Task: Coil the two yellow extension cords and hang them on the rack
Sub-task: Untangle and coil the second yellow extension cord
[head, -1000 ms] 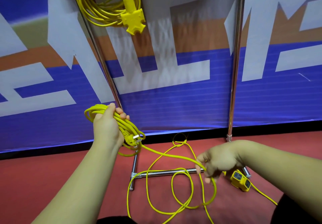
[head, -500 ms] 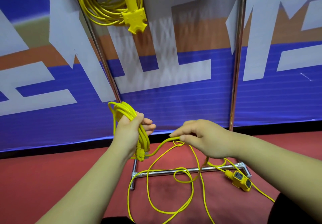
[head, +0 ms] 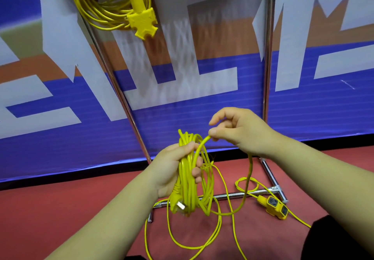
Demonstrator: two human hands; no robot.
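My left hand [head: 172, 170] grips a bundle of yellow cord loops [head: 190, 189] held upright, its plug [head: 179, 205] dangling at the bottom. My right hand [head: 240, 130] pinches the same cord just right of the bundle's top, laying a fresh loop against it. The loose rest of this cord [head: 202, 239] trails in curls over the red floor to a yellow socket block [head: 276, 207]. A second yellow cord [head: 109, 11], coiled, hangs at the top left of the rack with its multi-way socket [head: 142, 23] below it.
The chrome rack has a slanted left pole [head: 119, 98], a right pole [head: 267, 67] and a base bar [head: 236, 195] on the red floor [head: 60, 209]. A blue, white and orange banner [head: 202, 98] stands right behind it. A dark shape sits at the bottom right.
My right hand rose from the floor with the cord and brought it to the bundle's top. My left hand moved right and turned the bundle upright. The loose cord on the floor has shortened.
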